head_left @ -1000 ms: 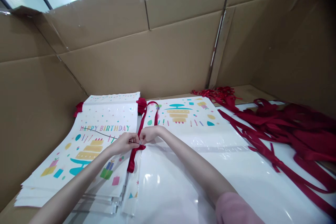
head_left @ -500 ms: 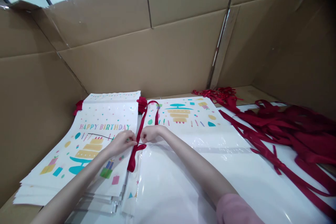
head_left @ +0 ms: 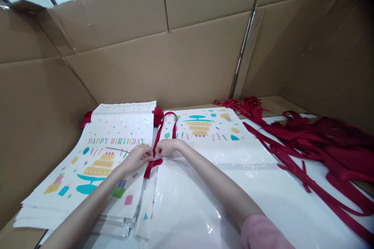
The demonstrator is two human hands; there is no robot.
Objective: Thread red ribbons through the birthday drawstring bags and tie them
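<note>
My left hand [head_left: 138,155] is closed in a pinch on a thin dark rod [head_left: 117,149], whose free end points left over a printed birthday bag [head_left: 111,186]. The rod's other end runs right, across a red ribbon [head_left: 149,169]. Beside it my right hand [head_left: 166,148] is closed, its knuckles up, at the left edge of a white glossy bag [head_left: 204,198]. What its fingers grip is hidden beneath them. The ribbon loops above this hand, and its short tail lies between both hands. A cake print upside down [head_left: 198,127] shows on the bag's folded top.
Stacked bags with "Happy Birthday" lie at left, with red ribbon bunches [head_left: 158,116] at their sides. Many loose red ribbons [head_left: 324,144] heap up at right. Tall cardboard walls [head_left: 204,66] close in the back and sides.
The ribbon's lower tail has drawn up and become shorter. The dark rod has slid a little to the right. Both hands have stayed almost in place.
</note>
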